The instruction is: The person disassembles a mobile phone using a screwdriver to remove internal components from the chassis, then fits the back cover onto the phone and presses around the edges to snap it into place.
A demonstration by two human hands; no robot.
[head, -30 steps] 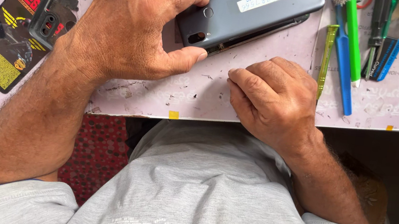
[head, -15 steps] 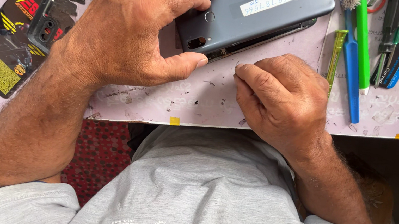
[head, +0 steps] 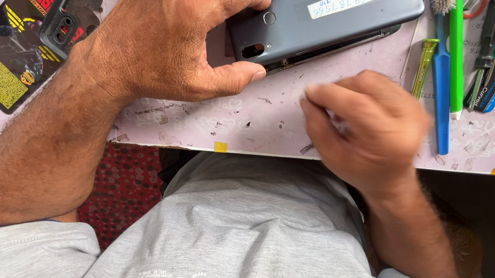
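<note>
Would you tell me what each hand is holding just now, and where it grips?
The left hand pins the grey phone by its camera end. The right hand is blurred; whether it holds anything cannot be told.

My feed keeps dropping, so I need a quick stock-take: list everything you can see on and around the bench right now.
phone: one, dark grey, face down with a white label, top centre
toothbrush: one, blue, right of the phone
green stick tool: one, beside the toothbrush
small tool: one, translucent yellow-green, left of the toothbrush
screwdriver: one, dark green, top right
printed packet: one, black with yellow and red, left
phone case: one, black, lying on the packet
table: one, pale pink, scuffed
left hand: pressing on the phone
right hand: blurred, fingers pinched, contents unclear
</note>
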